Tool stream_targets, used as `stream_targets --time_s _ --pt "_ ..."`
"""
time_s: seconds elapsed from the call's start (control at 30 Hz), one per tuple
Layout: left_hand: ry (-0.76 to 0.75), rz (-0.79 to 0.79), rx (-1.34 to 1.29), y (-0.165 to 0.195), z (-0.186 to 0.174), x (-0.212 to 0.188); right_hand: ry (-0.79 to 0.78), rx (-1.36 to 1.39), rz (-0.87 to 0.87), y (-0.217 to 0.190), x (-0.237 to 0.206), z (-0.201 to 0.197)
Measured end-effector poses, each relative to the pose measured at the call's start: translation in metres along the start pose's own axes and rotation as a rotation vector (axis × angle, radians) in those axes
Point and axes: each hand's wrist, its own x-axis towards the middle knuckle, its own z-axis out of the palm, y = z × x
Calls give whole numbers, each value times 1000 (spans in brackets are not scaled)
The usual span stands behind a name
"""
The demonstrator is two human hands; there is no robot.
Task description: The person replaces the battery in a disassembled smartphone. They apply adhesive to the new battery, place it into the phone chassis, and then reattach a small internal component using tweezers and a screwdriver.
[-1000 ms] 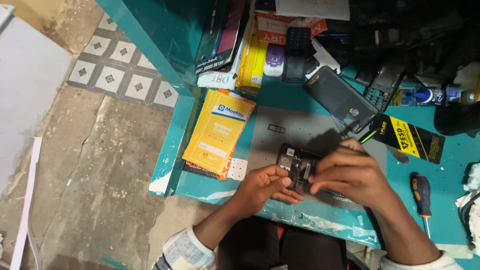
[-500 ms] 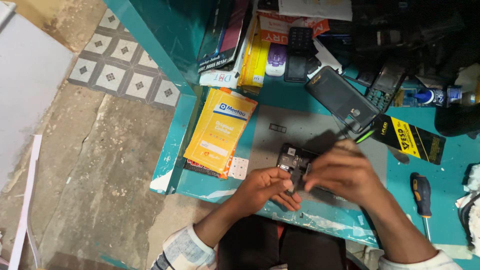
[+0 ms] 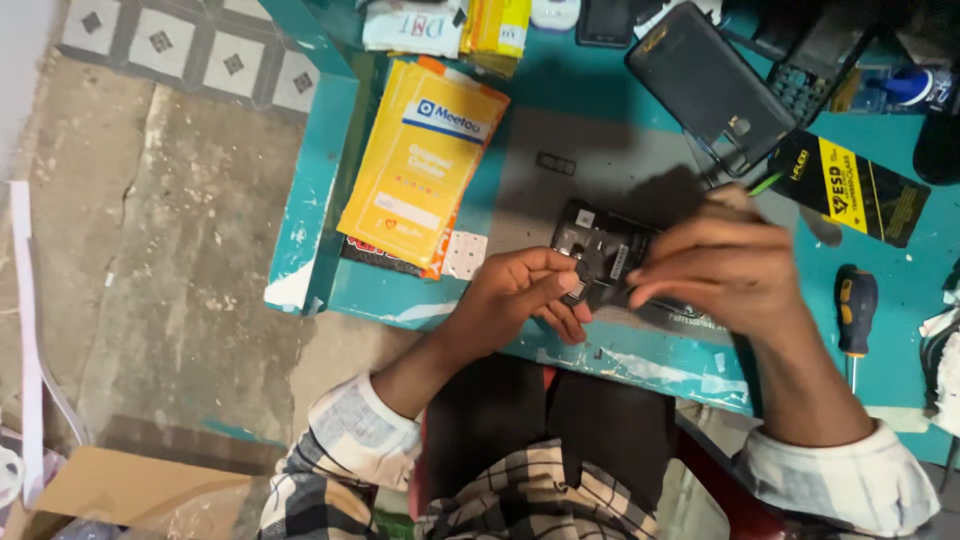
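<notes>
Phone: opened phone, back off and dark insides showing, lies flat on the grey mat between the two hands
Left hand: left hand comes in from the near edge of the desk, thumb and forefinger pinched on a small part at the phone's near side
Right hand: right hand lies over the right end of the phone, fingers curled and closed down on it; whether they grip a tool I cannot tell
Back cover: dark phone cover lies tilted beyond the right hand, well apart from the phone
Black packet: black and yellow packet lies just beyond the right hand, towards its outer side
Screwdriver: screwdriver with a blue and yellow handle lies on the desk just outside the right wrist
Yellow packet: yellow and orange packet lies beyond the left hand, overlapping the desk's left edge
White square: small dotted white square sits just outside the left hand, touching the yellow packet's near corner
Sleeves: checked cuffs on both wrists
Floor: cracked concrete floor left of the desk
</notes>
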Motion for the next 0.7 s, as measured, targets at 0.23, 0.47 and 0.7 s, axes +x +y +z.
stream_targets --time_s 0.23,0.47,0.7 --pt "-24 21 30 1 -2 -2 2 -89 140 3 -8 5" --pt "-39 39 41 2 -2 -3 -50 -98 107 4 -10 10" --pt "-2 50 86 3 -1 -3 -51 -110 33 7 -10 8"
